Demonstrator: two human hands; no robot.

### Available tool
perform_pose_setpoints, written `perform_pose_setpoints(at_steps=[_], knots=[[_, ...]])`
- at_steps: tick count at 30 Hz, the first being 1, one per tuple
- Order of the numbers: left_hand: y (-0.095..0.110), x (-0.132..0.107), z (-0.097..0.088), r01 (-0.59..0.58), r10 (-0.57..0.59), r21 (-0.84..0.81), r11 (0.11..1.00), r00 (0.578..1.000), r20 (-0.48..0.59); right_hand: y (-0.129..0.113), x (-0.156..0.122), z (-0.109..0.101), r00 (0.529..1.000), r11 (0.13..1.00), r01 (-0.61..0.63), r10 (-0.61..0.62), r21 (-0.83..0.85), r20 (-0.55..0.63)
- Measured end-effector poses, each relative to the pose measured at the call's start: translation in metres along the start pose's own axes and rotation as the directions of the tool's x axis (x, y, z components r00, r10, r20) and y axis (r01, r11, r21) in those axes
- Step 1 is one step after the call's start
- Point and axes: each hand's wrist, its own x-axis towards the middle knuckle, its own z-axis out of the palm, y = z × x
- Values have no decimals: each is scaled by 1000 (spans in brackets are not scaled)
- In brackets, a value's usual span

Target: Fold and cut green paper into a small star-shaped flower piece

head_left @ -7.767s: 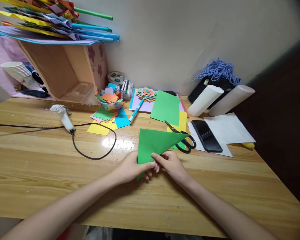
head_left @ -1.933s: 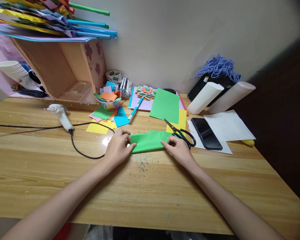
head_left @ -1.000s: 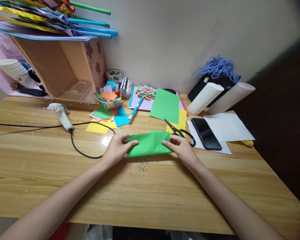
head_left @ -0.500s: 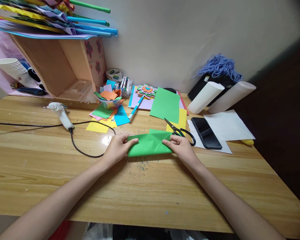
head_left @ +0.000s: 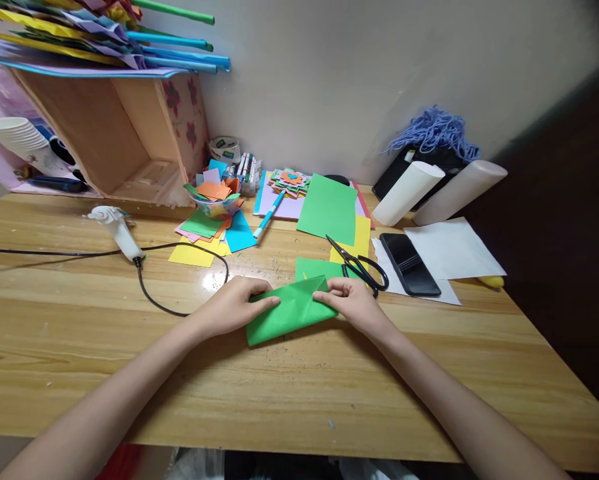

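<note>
A folded sheet of green paper (head_left: 292,312) is held between my two hands over the front middle of the table, its right end tilted up. My left hand (head_left: 236,305) pinches its upper left part, thumb on the near face. At the right end, my right hand (head_left: 352,301) grips the paper with the thumb in front and fingers curled behind. Just beyond it lie black-handled scissors (head_left: 360,267), partly on another green paper piece (head_left: 312,268) and yellow paper (head_left: 363,235). The fingers behind the folded sheet are partly hidden.
At left a white hot glue gun (head_left: 116,233) trails a black cord (head_left: 154,301). Behind stand a bowl of paper scraps (head_left: 214,205), a blue marker (head_left: 269,215) and a larger green sheet (head_left: 328,210). To the right are a phone (head_left: 410,264), white paper (head_left: 454,248) and white rolls (head_left: 408,193).
The folded green paper has moved nearer to me and tilted, its left end now lower. Both hands moved with it, still gripping. More of the scissors and the green piece behind now shows.
</note>
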Motion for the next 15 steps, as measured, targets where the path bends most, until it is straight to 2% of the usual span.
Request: perform_pose_setpoints(at_steps=[9,15], knots=[[6,1,8,-4,4,-2,1000,1000,27,-1,-3,2,1000,1000,-11,12,-29,25],[10,-1,8,23,-23,-13,1000,1000,12,-6,-5,2,1000,1000,-10,10,-27,-9]])
